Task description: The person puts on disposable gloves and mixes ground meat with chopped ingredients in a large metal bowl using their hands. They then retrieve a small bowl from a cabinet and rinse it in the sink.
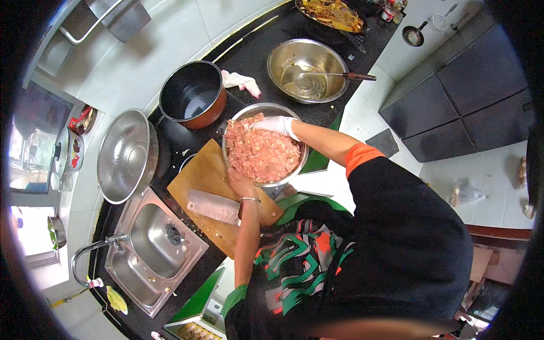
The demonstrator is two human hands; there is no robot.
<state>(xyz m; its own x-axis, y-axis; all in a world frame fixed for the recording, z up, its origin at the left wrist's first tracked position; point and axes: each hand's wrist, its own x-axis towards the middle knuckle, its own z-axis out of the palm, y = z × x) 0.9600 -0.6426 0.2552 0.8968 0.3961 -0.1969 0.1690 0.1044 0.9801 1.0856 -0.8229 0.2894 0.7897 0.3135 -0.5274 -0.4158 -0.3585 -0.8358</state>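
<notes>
A steel bowl (pixel 306 152) full of pink minced meat (pixel 263 154) stands at the counter's edge, in front of me. My right hand (pixel 276 126) wears a thin white glove and presses into the far side of the meat. Its fingers are partly sunk in the mince, so their closing cannot be told. Bare and with a bangle at the wrist, my left hand (pixel 242 183) grips the bowl's near left rim. Under that forearm lies a wooden cutting board (pixel 195 170) with a cleaver (pixel 212 205) flat on it.
Left of the board are a double sink (pixel 153 249) and a large steel colander (pixel 127 156). Behind the meat bowl stand a deep brown pot (pixel 192 93), a crumpled cloth (pixel 242 82) and a steel basin (pixel 334 56) holding a ladle (pixel 323 74). A pan of cooked food (pixel 334 14) sits farther back.
</notes>
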